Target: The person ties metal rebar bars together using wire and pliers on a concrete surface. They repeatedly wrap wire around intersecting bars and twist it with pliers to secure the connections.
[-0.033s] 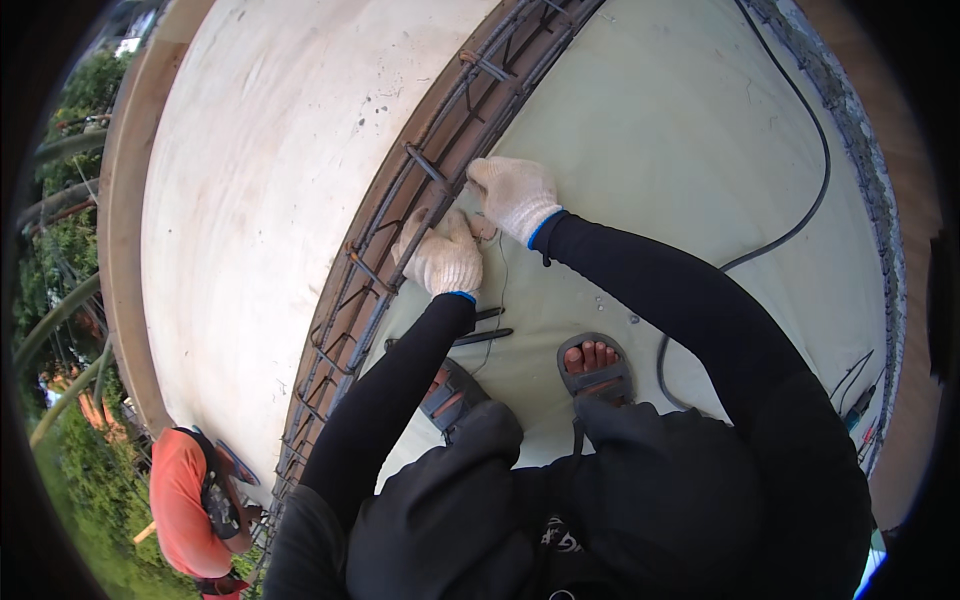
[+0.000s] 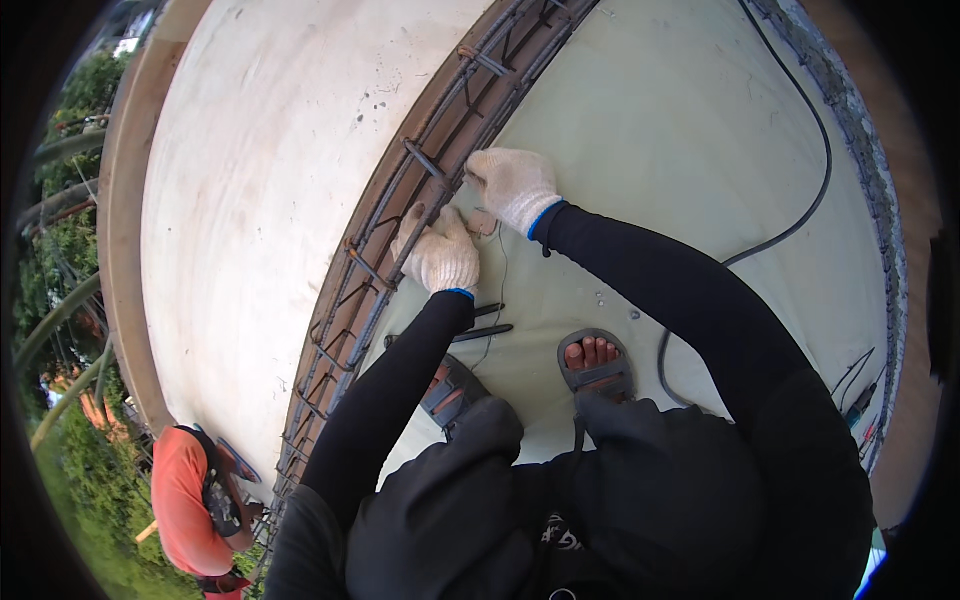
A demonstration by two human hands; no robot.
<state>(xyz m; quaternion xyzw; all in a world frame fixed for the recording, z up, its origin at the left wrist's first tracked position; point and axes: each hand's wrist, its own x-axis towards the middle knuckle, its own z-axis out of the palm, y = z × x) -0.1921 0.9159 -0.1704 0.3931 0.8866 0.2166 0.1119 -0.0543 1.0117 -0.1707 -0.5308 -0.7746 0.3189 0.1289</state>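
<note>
My left hand (image 2: 445,262), in a white knit glove, is at the rebar cage (image 2: 420,160). Its fingers pass behind the near steel bar and show again beyond it, while the thumb lies on the near side, so the hand is around the bar. Just up and to the right, my right hand (image 2: 515,188), gloved alike, is closed with fingertips pinched beside the cage; what they hold, if anything, is hidden. Between the hands lies a small pinkish-brown piece (image 2: 482,222), and a thin wire (image 2: 503,262) runs from near it. Below my left hand rests a black-handled tool (image 2: 480,332), partly covered by my sleeve.
A black cable (image 2: 775,240) curves across the pale surface at right. My sandaled feet (image 2: 597,365) stand close to the tool. Past the cage is a broad whitish panel (image 2: 270,170). A person in orange (image 2: 185,500) bends at lower left, with greenery beyond the edge.
My right hand has shifted very slightly up and left. My left hand has barely moved, its thumb a little farther from the fingers.
</note>
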